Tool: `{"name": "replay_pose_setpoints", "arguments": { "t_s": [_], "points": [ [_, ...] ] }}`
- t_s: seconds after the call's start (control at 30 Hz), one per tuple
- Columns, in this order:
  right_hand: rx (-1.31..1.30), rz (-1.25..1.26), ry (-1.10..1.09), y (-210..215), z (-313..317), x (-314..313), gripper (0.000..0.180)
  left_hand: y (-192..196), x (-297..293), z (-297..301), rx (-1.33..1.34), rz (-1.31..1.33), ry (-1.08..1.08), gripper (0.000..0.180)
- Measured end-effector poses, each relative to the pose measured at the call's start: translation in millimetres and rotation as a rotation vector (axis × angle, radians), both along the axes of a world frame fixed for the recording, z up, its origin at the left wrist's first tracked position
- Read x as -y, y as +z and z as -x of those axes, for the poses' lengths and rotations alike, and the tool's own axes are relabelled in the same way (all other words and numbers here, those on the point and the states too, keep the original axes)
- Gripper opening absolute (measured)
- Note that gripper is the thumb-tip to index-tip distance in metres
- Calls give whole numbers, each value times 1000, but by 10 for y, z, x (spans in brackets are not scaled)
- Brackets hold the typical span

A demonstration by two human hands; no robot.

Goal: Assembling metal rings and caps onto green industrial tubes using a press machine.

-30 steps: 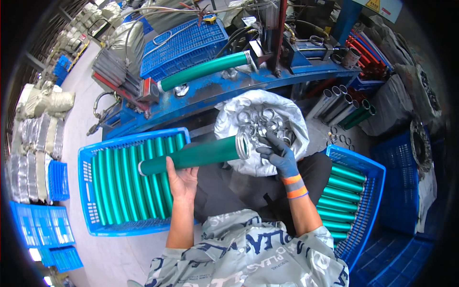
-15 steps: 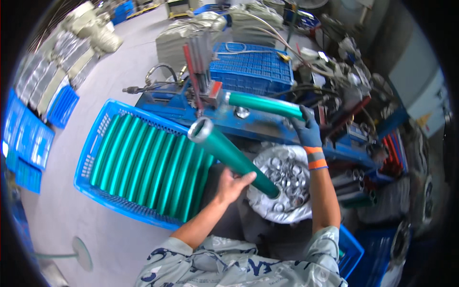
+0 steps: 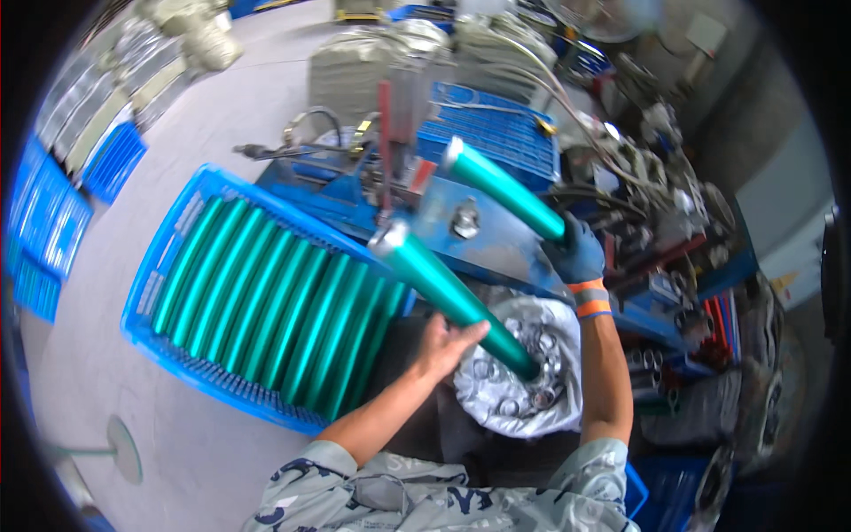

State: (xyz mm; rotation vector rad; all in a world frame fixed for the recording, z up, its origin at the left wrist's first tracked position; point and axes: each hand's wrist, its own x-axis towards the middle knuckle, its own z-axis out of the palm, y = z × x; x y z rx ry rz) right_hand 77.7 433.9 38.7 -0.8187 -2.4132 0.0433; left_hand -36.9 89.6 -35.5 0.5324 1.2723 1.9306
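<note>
My bare left hand [image 3: 449,346] is closed around a green metal tube [image 3: 441,285], held slanting with its silver-ringed end up and to the left. The tube's lower end is over a white-lined container [image 3: 479,403] of loose metal rings [image 3: 508,407]. In a dark glove with an orange cuff, my right hand [image 3: 578,251] grips a second green tube [image 3: 505,188] by its near end. That tube tilts up to the left above the blue machine bench [image 3: 519,260], apart from its surface. A round metal fitting [image 3: 464,219] sits on the bench.
Left of me stands a blue crate [image 3: 142,330] with several green tubes [image 3: 257,306] in a row. A red-handled upright [image 3: 385,142] rises from the bench. Beyond it are a blue crate [image 3: 487,133] and wrapped bundles [image 3: 355,75]. More tubes lie at the right [image 3: 651,390].
My right hand's tube has come up off the bench fixture and now tilts, its far end raised, leaving the round fitting exposed. My left hand still holds its tube; the whole view has shifted slightly.
</note>
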Motion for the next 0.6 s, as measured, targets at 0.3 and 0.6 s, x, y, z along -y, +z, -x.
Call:
{"name": "replay_pose_setpoints", "arguments": {
  "t_s": [0.3,0.6],
  "points": [
    [-1097,529,182,684,-2241,1623,52,60,-1506,190,315,-111,-23,66],
    [-1249,726,-25,233,-3366,3216,116,-274,-2898,812,478,-80,28,73]
  ]
}}
